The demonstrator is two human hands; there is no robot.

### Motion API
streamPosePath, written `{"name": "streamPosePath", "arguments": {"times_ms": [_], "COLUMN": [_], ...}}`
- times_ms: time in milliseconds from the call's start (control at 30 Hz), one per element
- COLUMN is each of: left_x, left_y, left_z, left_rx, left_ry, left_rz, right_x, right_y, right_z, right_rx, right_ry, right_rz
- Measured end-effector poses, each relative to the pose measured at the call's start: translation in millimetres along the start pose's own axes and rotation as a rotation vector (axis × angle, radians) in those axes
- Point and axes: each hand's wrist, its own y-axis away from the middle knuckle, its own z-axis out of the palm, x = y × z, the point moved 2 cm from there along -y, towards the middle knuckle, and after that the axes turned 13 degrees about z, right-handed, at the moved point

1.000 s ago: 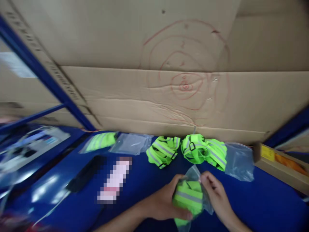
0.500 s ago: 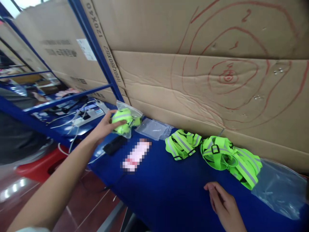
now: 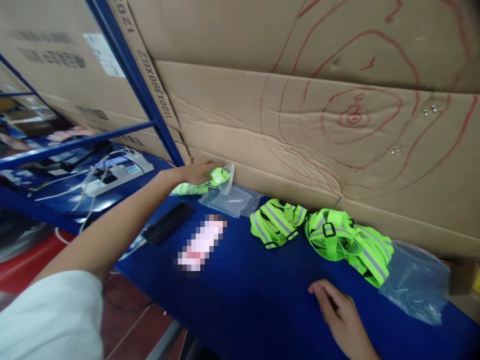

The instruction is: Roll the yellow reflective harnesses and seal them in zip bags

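Observation:
At the back left of the table, my left hand (image 3: 197,172) lies over a neon-green reflective strap vest (image 3: 219,176) in a clear zip bag. The fingers seem closed on the bag, though the hand hides most of them. My right hand (image 3: 337,312) hovers over the near part of the table, loosely closed with nothing visible in it. Two unbagged green bundles lie beyond it: a smaller reflective strap bundle (image 3: 275,224) and a larger one with a black buckle (image 3: 348,245). A flat clear bag (image 3: 232,201) sits right beside the bagged vest.
Another clear bag (image 3: 414,285) lies at the right. A black case (image 3: 168,223) and a pixelated phone-like item (image 3: 202,243) rest on the blue table (image 3: 262,295). Behind stands cardboard (image 3: 225,110) with red rings; a blue frame and power strip (image 3: 116,172) are at left.
My left hand has moved the bagged vest down against the back of the table, turning palm-down over it. My right hand stays nearly still. The view has shifted to the right.

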Motion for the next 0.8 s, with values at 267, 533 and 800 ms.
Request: {"name": "streamPosePath", "arguments": {"times_ms": [267, 533, 800], "left_x": [77.1, 150.9, 196.3], "left_y": [13.2, 36.8, 8.8], "left_z": [47.4, 74.0, 103.1], "left_rx": [-0.046, -0.119, -0.165], "left_ry": [-0.237, -0.059, 0.065], "left_rz": [0.210, 0.415, 0.535], "right_x": [1.0, 0.1, -7.0], "right_y": [6.1, 9.0, 8.2], "right_z": [0.5, 0.6, 0.2], "right_rx": [-0.096, -0.170, -0.167], "right_ry": [0.051, 0.101, 0.132], "right_rz": [-0.062, -0.091, -0.114]}}
